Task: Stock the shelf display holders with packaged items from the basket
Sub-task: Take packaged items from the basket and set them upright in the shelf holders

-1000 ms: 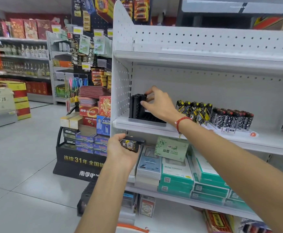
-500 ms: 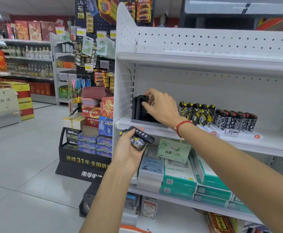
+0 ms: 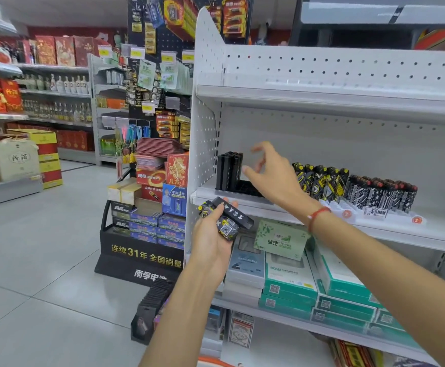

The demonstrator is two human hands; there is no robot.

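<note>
Head view: left hand [image 3: 210, 242] holds lighters [image 3: 226, 218] (right hand [image 3: 271, 176] loose).

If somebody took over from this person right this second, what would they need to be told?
Left hand: its grip is on a small bunch of packaged items, level with the shelf edge.
Right hand: open, holding nothing, above the black display holder.
Done: a few black items stand at that holder's left end; the yellow-patterned row and black-and-white row look full.
Left: slot the held items into the holder's free slots. The basket is not clearly in view.
</note>
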